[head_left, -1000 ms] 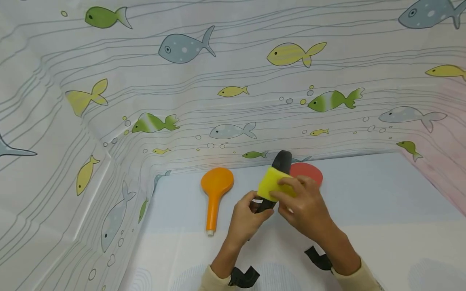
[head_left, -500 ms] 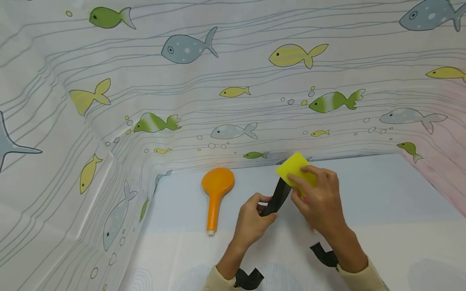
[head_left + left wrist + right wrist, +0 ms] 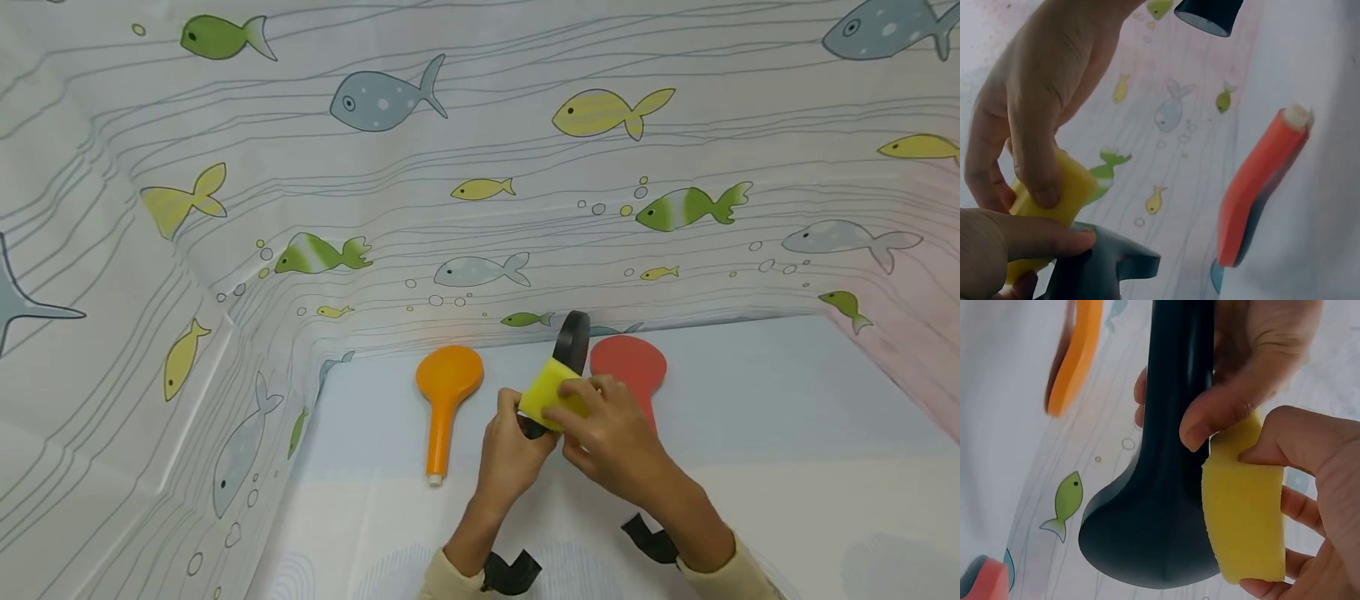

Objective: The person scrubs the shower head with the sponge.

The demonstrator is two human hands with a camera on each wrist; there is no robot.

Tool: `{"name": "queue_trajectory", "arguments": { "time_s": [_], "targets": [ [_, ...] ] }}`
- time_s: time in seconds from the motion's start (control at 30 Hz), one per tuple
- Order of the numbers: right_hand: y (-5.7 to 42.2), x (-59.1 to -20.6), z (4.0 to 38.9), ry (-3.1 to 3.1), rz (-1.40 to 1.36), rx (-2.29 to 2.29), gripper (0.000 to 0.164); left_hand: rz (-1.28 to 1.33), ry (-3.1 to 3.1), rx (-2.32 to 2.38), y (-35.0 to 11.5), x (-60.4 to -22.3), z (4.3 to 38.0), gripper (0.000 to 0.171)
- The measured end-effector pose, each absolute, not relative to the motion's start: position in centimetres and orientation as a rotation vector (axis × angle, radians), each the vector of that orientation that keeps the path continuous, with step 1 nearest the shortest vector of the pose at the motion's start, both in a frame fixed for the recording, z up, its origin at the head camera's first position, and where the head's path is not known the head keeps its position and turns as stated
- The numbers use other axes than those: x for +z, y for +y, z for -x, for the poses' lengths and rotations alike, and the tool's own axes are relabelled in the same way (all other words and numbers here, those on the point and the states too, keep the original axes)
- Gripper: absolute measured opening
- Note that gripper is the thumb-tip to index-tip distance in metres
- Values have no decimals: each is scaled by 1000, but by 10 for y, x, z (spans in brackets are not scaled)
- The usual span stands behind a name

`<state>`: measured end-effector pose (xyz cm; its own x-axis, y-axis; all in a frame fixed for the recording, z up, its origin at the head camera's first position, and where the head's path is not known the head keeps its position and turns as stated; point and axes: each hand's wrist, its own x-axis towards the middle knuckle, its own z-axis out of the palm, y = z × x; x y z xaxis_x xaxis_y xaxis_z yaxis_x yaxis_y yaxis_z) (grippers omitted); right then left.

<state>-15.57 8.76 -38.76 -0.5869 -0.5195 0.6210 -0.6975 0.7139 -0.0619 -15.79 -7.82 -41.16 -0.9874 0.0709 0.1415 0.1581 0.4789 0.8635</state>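
A black hand-held shower head (image 3: 573,337) is held up over the table, its rounded head and long handle (image 3: 1179,375) showing in the right wrist view. The left hand (image 3: 510,450) grips it by the handle, with the thumb lying along the side. Between thumb and fingers the right hand (image 3: 618,437) pinches a yellow sponge (image 3: 1244,519). That sponge touches the side of the black shower head, near where head and handle join. In the head view the sponge and fingers hide part of the handle.
An orange shower head (image 3: 448,375) with a white threaded end lies left of the hands. Behind the right hand lies a red one (image 3: 628,362), partly covered by it. A fish-patterned sheet (image 3: 405,208) rises behind the table. Black pieces (image 3: 512,572) sit at both wrists.
The sponge moved up and right along the black shower head, then back down toward the left hand. The left hand keeps its grip. More of the red shower head shows now.
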Motion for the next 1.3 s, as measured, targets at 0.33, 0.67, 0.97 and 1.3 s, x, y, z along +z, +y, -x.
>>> {"name": "queue_trajectory", "arguments": {
  "time_s": [0.33,0.67,0.97,1.3],
  "targets": [
    [102,-382,162,-2244,-820,432,36,243,-2636,-1485,-72,-415,155,46],
    [142,-370,167,-2234,-571,722,30,573,-2569,-983,-71,-421,156,34],
    [184,-362,169,-2466,-160,1134,30,1011,-2451,-876,-95,-414,167,30],
    [186,-360,163,-2358,-219,1216,35,1130,-2494,-1151,-104,-410,167,52]
  ]
}}
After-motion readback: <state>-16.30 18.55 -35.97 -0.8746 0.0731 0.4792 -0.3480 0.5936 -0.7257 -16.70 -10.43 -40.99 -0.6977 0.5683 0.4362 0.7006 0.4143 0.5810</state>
